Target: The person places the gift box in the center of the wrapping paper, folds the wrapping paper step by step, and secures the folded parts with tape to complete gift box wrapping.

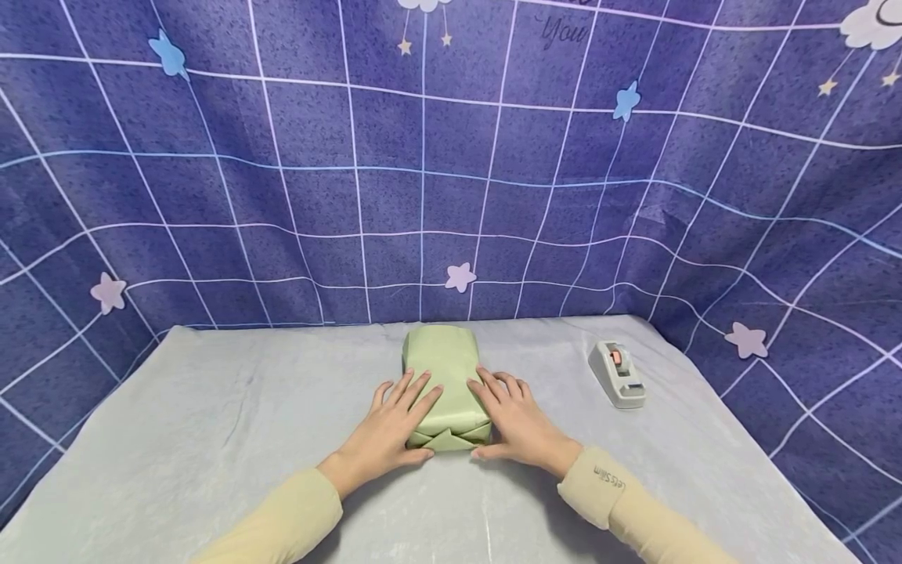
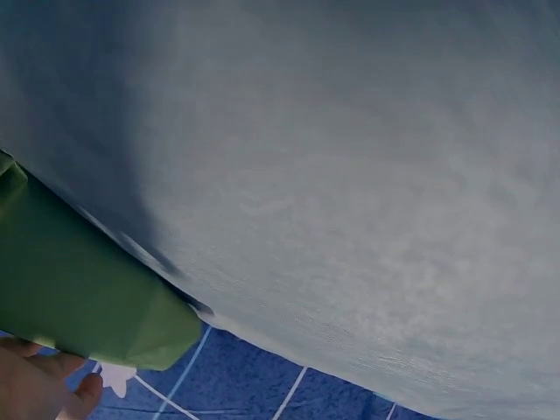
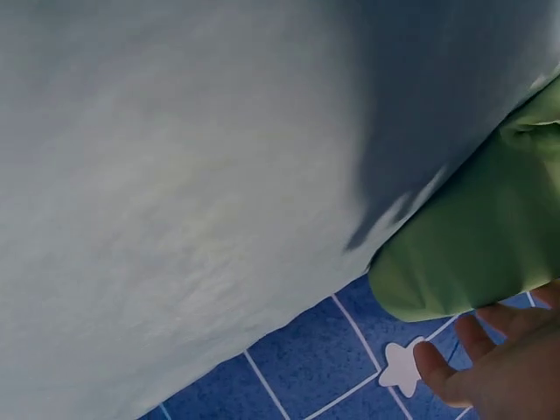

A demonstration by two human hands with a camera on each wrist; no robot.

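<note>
A parcel wrapped in light green paper (image 1: 444, 368) lies lengthwise on the table, its near end folded into a small pointed flap. My left hand (image 1: 386, 427) rests on its left near edge, fingers spread over the top and thumb low by the near end. On the opposite edge lies my right hand (image 1: 520, 419), fingertips on the paper and thumb near the folded end. Both wrist views show the green parcel (image 2: 83, 280) from the side, with fingertips of the left hand (image 2: 39, 381) and the right hand (image 3: 503, 363) along its top. What the parcel contains is hidden.
A white tape dispenser (image 1: 617, 374) with a small roll stands to the right of the parcel. Pale grey cloth (image 1: 282, 399) covers the table. Behind and at the sides hangs a blue curtain (image 1: 395, 196) with a grid, stars and clouds.
</note>
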